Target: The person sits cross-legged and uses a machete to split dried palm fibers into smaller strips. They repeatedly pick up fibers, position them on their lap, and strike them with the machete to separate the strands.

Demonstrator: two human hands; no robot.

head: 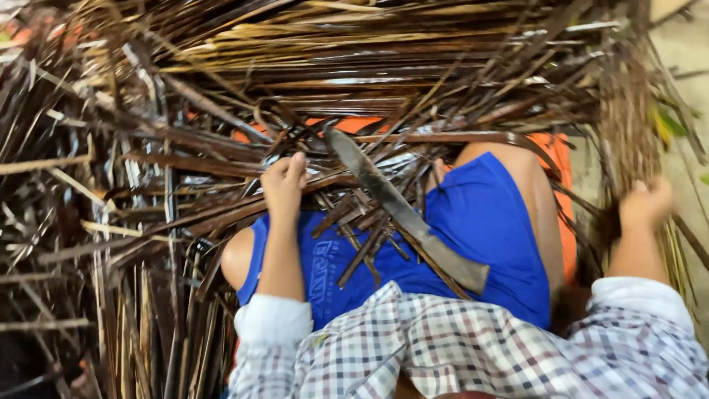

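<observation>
Checked shirt sleeves led to left hand (283,181) clenched on dry palm strips (221,214), right hand (644,203) gripping a strip bundle (628,125); long knife (402,210) lay parked across the lap, within reach.

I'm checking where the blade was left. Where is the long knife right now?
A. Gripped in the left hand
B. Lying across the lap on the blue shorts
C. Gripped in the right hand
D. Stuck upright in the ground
B: the knife lies slanted across the blue shorts, while the left hand and right hand both grasp dry leaf strips.
</observation>
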